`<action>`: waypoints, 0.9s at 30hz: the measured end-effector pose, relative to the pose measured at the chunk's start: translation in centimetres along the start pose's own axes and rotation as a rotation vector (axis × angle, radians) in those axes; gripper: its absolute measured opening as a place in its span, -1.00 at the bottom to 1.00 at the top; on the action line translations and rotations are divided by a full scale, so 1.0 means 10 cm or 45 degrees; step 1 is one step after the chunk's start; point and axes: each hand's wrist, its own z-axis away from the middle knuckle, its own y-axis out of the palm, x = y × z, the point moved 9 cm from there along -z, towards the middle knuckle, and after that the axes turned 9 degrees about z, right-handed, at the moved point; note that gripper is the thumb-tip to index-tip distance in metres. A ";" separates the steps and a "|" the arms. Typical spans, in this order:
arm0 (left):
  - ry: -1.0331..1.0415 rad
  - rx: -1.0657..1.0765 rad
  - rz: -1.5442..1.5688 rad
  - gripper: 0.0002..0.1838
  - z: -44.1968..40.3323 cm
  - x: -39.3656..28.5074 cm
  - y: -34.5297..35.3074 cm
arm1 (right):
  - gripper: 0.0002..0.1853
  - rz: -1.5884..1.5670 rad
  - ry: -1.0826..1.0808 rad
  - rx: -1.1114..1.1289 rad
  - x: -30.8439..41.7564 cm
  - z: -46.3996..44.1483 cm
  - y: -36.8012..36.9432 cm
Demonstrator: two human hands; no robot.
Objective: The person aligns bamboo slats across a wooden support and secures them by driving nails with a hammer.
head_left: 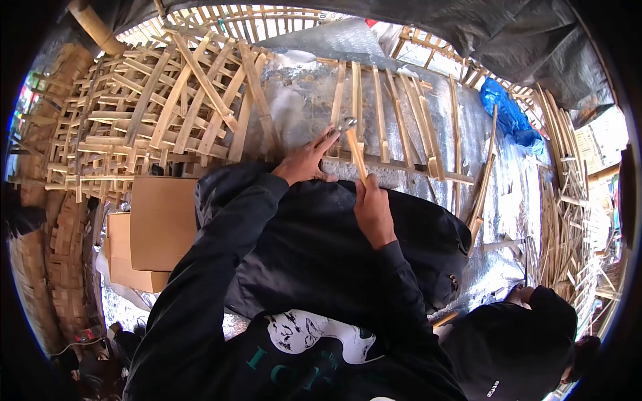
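Right grip closed around the handle of a hammer, left grip beside its head.
The left fingers are partly spread near the wooden slats; whether they pinch anything, I cannot tell. The hammer's head is up among the slats, beyond the person's dark-clad knees; a cardboard box stands to the left, a co-worker at lower right.

Black long-sleeved top, white-and-green print
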 end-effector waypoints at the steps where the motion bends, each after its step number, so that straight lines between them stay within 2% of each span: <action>1: -0.027 0.007 -0.044 0.29 0.00 0.03 0.01 | -0.73 -0.002 -0.002 -0.006 -0.04 0.01 0.04; 7: -0.081 0.039 -0.016 0.28 -0.02 0.06 0.03 | -0.72 0.018 -0.042 0.080 -0.12 0.06 0.18; 13: -0.057 0.021 0.012 0.30 -0.02 0.02 0.00 | -0.74 -0.076 -0.045 -0.034 -0.11 0.04 0.09; 16: -0.063 0.024 -0.040 0.32 -0.02 0.03 0.01 | -0.74 -0.046 -0.031 0.059 -0.16 0.04 0.13; 19: 0.063 -0.048 0.004 0.33 -0.03 -0.02 -0.01 | -0.74 -0.113 -0.070 0.017 -0.08 0.06 -0.01; 22: -0.052 0.035 -0.016 0.34 -0.01 -0.03 -0.02 | -0.74 -0.105 -0.113 -0.151 -0.01 0.06 -0.11; 24: -0.080 0.057 -0.030 0.34 -0.01 -0.03 -0.02 | -0.74 -0.059 -0.043 0.032 -0.12 0.04 0.08; 27: -0.115 0.081 -0.071 0.34 -0.02 0.01 -0.01 | -0.74 0.020 -0.016 0.055 -0.14 0.06 0.07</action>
